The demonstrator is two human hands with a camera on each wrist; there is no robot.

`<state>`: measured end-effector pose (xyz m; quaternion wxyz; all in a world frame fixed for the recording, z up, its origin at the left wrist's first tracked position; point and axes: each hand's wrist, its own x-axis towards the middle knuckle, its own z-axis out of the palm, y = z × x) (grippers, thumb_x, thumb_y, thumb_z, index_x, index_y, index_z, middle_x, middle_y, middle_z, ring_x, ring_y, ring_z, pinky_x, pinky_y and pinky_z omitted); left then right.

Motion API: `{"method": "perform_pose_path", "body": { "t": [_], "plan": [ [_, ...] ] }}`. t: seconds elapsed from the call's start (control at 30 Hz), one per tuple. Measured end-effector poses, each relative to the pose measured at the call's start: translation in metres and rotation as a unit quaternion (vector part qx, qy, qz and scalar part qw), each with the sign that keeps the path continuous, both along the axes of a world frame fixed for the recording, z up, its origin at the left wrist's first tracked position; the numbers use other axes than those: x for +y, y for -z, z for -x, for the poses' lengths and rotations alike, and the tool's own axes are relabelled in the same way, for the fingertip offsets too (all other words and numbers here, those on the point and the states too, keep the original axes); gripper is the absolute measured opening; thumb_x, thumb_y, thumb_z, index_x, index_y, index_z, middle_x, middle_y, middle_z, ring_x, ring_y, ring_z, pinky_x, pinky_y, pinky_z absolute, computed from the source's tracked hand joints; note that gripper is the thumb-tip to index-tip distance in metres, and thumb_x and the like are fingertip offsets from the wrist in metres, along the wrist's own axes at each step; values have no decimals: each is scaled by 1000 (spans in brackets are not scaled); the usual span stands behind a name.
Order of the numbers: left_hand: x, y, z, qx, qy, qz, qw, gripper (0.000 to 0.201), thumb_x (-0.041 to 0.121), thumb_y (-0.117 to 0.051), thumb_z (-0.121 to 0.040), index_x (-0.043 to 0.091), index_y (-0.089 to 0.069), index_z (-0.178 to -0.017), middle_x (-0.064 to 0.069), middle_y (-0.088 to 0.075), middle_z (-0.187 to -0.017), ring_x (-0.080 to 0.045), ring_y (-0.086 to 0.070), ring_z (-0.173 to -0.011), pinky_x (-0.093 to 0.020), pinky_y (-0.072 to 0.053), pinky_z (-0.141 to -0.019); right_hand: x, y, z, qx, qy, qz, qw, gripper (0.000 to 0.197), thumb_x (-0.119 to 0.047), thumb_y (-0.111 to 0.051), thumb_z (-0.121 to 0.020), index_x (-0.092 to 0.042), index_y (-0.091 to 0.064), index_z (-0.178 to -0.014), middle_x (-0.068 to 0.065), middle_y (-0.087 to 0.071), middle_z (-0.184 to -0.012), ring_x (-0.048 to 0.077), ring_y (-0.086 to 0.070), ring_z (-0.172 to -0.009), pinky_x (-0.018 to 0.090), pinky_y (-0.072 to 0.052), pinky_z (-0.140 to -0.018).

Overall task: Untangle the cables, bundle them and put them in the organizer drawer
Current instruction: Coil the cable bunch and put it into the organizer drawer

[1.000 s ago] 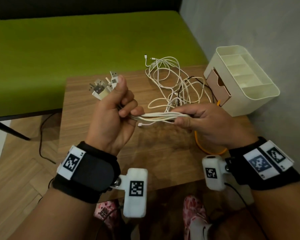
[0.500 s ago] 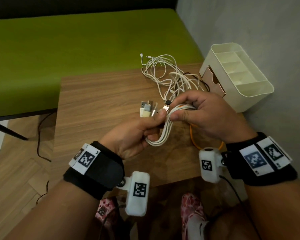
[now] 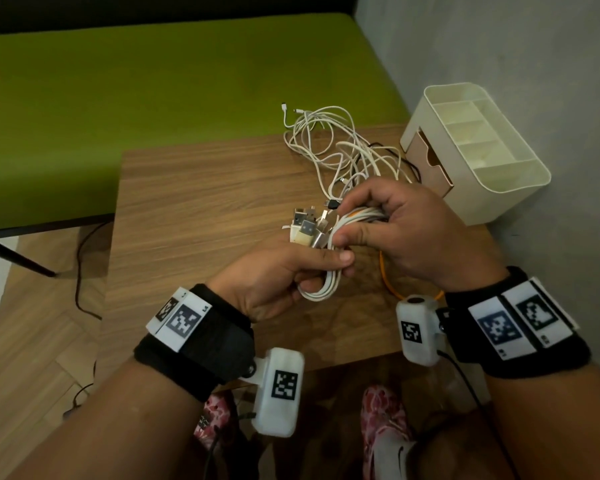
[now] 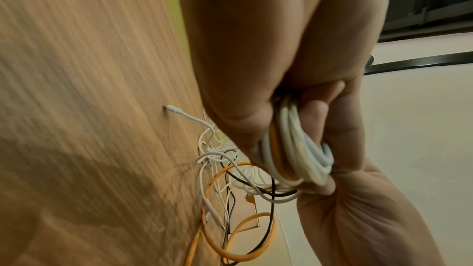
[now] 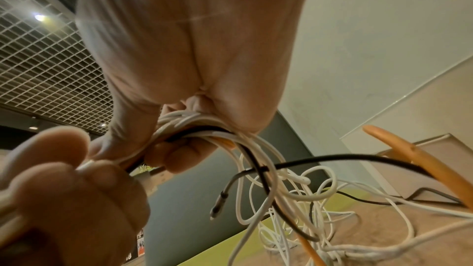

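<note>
Green bench (image 3: 174, 84) runs along the far side of the wooden table (image 3: 201, 209), its edge tucked behind the table's back rim. Cream desk organizer (image 3: 471, 150) sits at the table's far right corner by the grey wall – open compartments on top, brown drawer front (image 3: 430, 164) facing the cables. Can't tell if the drawer is pulled out at all.

Loose tangle of white cables (image 3: 329, 143) lies on the table between the hands and the organizer, reaching the far edge; a thin black cable (image 3: 400, 159) threads through it near the drawer. Orange cable (image 3: 390, 282) loops on the table under the right hand – in the left wrist view it makes two big loops (image 4: 230, 219) on the wood.

Left hand (image 3: 278, 275) is held above the table's near half, fingers and thumb curled round a folded bundle of white cables (image 3: 321, 287); the bundle's loop hangs out below the fist. Left wrist view shows an orange strand among the white coils (image 4: 294, 153).

Right hand (image 3: 406, 233) is just beside the left, touching it, fingers curled over the upper part of the same bundle, thumb and forefinger pinching the strands. Right wrist view: white, black and orange strands pass through its fist (image 5: 194, 126).

Cluster of USB plugs (image 3: 307, 225) sticks up from the bundle just left of the right thumb.
</note>
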<state>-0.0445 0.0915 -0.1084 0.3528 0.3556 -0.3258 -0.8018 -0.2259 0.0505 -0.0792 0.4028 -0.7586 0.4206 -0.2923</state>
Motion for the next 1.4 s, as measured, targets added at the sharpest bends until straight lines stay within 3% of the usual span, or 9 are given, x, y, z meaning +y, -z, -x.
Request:
{"method": "perform_pose_path", "body": {
  "t": [0.17,0.3,0.5,0.63,0.7,0.83,1.1,1.27,1.4],
  "plan": [
    [1,-2,2,-32,-40,24,998,10,-1,-67,-78,8,-66,-78,-13,-58,-72,-3,-46,-42,-13,-34,-41,1,-1,-4,-1,11,50,999,27,-23,-85,-71,-22,-66,-91,-16,-68,-82,-4,-64,-77,7,-44,-67],
    [-1,-3,-1,-85,-91,56,991,18,-1,-71,-73,6,-69,-90,-9,-65,-77,-18,-57,-71,-19,-43,-53,-1,4,-8,7,25,79,997,31,-28,-84,-73,-19,-65,-95,-14,-67,-85,-3,-63,-79,9,-44,-68],
    [-2,-11,-13,-159,-105,102,976,38,5,-72,-72,-1,-67,-109,-21,-70,-111,-37,-64,-110,-48,-47,-99,1,1,-3,2,-22,15,1000,39,-24,-85,-74,-19,-65,-107,-13,-68,-100,2,-66,-94,15,-50,-79],
    [2,-14,-17,-158,-66,101,980,25,14,-70,-75,5,-66,-98,-13,-72,-83,-24,-70,-78,-34,-58,-55,-1,5,-2,9,-34,42,999,41,-11,-80,-80,-20,-64,-116,-15,-66,-109,-3,-62,-102,10,-45,-86],
    [3,-16,-15,-137,-41,116,983,6,14,-69,-83,17,-65,-79,-8,-54,-62,-17,-52,-53,-21,-38,-39,-5,10,-2,29,-25,64,997,36,-14,-77,-83,-21,-64,-116,-13,-66,-109,2,-63,-103,20,-49,-89],
    [3,-15,-11,-87,-21,112,990,12,18,-57,-84,19,-63,-74,1,-27,-55,-9,-22,-44,-16,-16,-42,-13,28,1,158,4,128,979,29,-49,-57,-88,-24,-65,-100,-12,-64,-96,9,-60,-97,54,-44,-92],
    [4,-13,-10,-57,-22,105,993,18,22,-66,-81,14,-51,-82,1,-22,-52,-7,-17,-43,-12,-17,-42,-11,35,-12,190,98,198,956,11,-28,-63,-85,-26,-62,-96,-11,-64,-100,12,-58,-107,40,-26,-94],
    [3,-17,-22,32,23,121,992,30,46,-82,-72,24,-62,-65,4,-20,-52,-8,-16,-42,-10,-19,-41,-17,40,-8,200,117,182,955,23,-32,-66,-85,-28,-65,-107,-13,-54,-140,9,-38,-138,43,-17,-106],
    [2,-14,-29,91,28,103,990,37,40,-81,-76,22,-51,-63,4,-19,-52,-8,-16,-42,-13,-16,-39,-19,40,-13,213,160,179,947,24,-30,-72,-83,-26,-64,-105,-13,-51,-144,8,-36,-139,45,-13,-108]
  ]
}}
